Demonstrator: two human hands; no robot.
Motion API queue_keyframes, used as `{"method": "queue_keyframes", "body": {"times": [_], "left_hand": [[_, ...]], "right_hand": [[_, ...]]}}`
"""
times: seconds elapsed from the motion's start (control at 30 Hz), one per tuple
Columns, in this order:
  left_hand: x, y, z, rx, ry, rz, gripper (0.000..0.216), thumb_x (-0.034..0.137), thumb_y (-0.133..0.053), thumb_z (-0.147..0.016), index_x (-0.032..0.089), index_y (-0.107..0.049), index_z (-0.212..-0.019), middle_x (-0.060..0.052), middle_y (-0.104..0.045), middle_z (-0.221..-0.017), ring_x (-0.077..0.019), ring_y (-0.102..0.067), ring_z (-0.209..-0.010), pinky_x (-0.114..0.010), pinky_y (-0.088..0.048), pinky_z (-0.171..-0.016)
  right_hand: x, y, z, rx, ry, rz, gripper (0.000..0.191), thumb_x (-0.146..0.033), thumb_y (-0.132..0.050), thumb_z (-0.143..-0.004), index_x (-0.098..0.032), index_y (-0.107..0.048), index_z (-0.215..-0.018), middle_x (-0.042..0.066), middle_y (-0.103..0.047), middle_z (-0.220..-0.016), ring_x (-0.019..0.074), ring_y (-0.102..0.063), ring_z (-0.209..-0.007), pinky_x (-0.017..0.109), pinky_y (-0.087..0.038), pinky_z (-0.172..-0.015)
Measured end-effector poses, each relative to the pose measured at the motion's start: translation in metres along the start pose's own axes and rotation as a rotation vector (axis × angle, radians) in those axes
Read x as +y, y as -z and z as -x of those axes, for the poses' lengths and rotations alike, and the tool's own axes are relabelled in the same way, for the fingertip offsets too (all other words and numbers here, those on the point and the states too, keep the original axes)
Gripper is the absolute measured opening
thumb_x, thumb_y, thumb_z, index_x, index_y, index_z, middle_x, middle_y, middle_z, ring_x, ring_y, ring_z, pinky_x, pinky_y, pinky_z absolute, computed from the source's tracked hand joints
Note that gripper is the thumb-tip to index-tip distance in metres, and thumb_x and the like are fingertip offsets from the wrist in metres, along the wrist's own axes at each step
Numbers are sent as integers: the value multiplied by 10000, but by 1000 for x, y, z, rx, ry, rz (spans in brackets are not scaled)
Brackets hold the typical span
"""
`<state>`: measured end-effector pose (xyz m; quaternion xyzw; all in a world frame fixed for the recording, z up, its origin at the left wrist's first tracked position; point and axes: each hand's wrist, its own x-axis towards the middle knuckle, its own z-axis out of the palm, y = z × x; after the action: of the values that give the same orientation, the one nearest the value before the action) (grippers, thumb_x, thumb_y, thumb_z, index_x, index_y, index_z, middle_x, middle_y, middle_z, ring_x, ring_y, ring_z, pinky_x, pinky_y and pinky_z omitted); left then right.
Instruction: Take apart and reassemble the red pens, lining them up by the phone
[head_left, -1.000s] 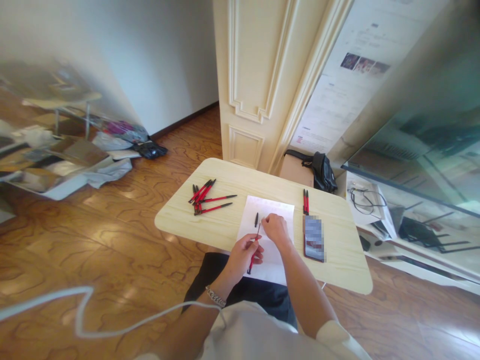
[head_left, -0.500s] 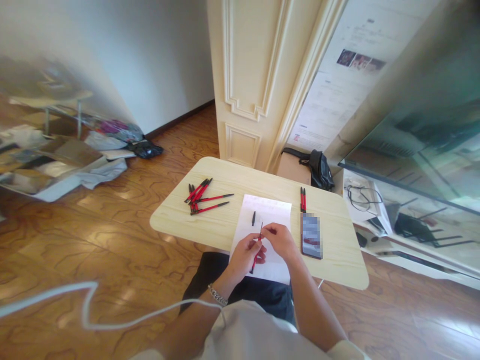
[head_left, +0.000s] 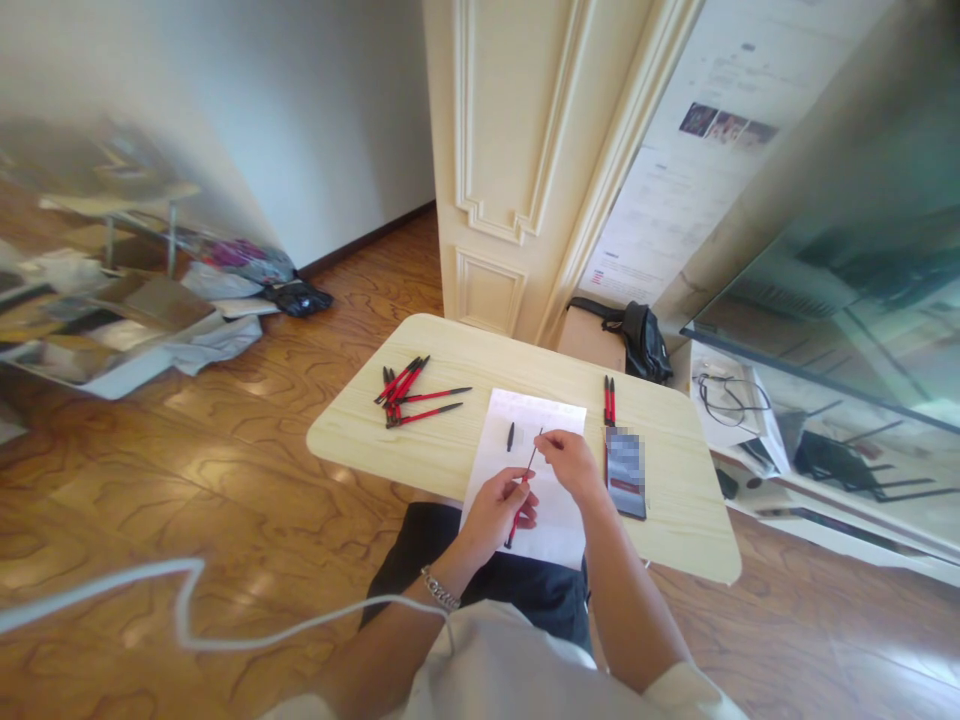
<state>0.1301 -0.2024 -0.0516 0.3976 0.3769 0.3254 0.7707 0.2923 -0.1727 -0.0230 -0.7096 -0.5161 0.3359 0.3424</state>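
My left hand [head_left: 501, 508] is closed round the red barrel of a pen [head_left: 513, 530], its black end pointing down toward me. A thin dark refill [head_left: 533, 453] sticks up out of the barrel, slanting to the right. The fingertips of my right hand [head_left: 570, 461] pinch this refill near its upper end. Both hands are above a white sheet of paper [head_left: 491, 430]. On the paper, just beyond my hands, lies a small black pen tip piece [head_left: 511, 436], apart from the barrel.
Several red and black pens [head_left: 405, 385] lie in a loose pile at the left of the table [head_left: 352, 440]. Two more pens [head_left: 609, 400] lie side by side above a phone [head_left: 625, 475] on the right. A black bag [head_left: 643, 340] rests on a box behind the table.
My right hand has moved up and right, away from the left hand, and more of the refill now shows out of the barrel. The left hand keeps its hold.
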Motion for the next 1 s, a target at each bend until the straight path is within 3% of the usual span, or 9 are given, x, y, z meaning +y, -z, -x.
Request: {"method": "queue_keyframes", "body": {"times": [0.17,0.37,0.63,0.77,0.87,1.0], "left_hand": [[-1,-1,3,-4,1,-7,440,488,-629,-772,175,-580,-1077,-43,-631,-753,-161,-632,-621,-312,-549,-563],[1,2,3,-3,-8,6,412,473,-625,-783,183,-578,-1073,-37,-630,-750,-156,-629,-621,-314,-552,-574],[2,4,4,2,0,60,459,479,-646,-768,168,-574,-1098,-46,-642,-764,-153,-632,-613,-324,-551,-599],[4,2,4,26,9,112,469,482,-665,-758,168,-562,-1091,-55,-660,-803,-151,-641,-607,-326,-551,-609],[7,1,5,42,39,114,409,494,-664,-761,141,-590,-955,-91,-679,-871,-147,-651,-615,-310,-546,-615],[10,0,4,19,136,105,396,506,-652,-773,127,-605,-876,-126,-692,-928,-152,-666,-615,-265,-519,-565]], "right_hand": [[4,12,-31,13,-84,96,346,-456,-525,-773,-152,-655,-670,-5,-556,-539,120,-480,-498,231,-314,-486],[5,0,-38,-21,-60,447,386,-436,-549,-790,-181,-619,-509,24,-566,-492,146,-536,-533,256,-313,-526],[8,-16,-36,7,-127,596,289,-404,-546,-812,-194,-726,-727,122,-712,-779,228,-640,-781,286,-386,-656],[6,-11,-31,48,-102,532,308,-416,-537,-820,-187,-707,-706,103,-704,-756,211,-624,-757,279,-375,-646],[4,-5,-18,98,-70,368,384,-459,-483,-848,-174,-683,-687,64,-666,-667,178,-588,-670,265,-362,-602],[8,-5,14,-66,-68,-90,378,-470,-494,-832,-153,-695,-784,32,-636,-654,142,-550,-599,246,-373,-553]]}}
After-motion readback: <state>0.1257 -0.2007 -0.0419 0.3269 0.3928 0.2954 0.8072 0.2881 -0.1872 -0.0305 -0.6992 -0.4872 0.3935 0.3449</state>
